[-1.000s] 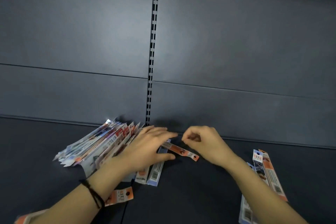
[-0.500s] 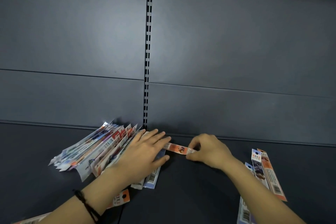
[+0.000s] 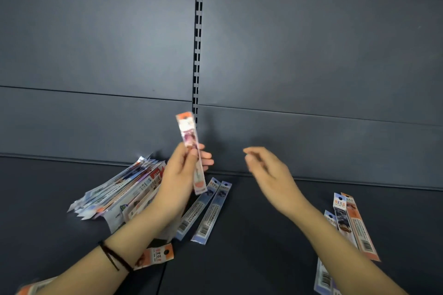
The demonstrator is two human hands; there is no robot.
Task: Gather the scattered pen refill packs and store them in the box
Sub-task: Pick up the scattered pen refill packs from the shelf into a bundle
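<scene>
My left hand [image 3: 182, 172] pinches one orange-topped refill pack [image 3: 189, 141] and holds it upright above the dark shelf. My right hand [image 3: 266, 170] hovers to its right, fingers loosely curled, holding nothing. A fanned pile of refill packs [image 3: 122, 189] lies at the left by the back wall. Two blue packs [image 3: 211, 208] lie side by side under my left hand. Several more packs [image 3: 347, 220] lie at the right beside my right forearm. An orange pack [image 3: 155, 256] sits under my left wrist. No box is in view.
The dark shelf floor [image 3: 251, 246] meets a dark back panel [image 3: 311, 55] with a slotted upright strip [image 3: 197, 31] in the middle. Another pack end [image 3: 28, 288] shows at the bottom left corner.
My left hand has lifted off the pile and now holds the orange pack upright. My right hand has let go of that pack and drawn back to the right.
</scene>
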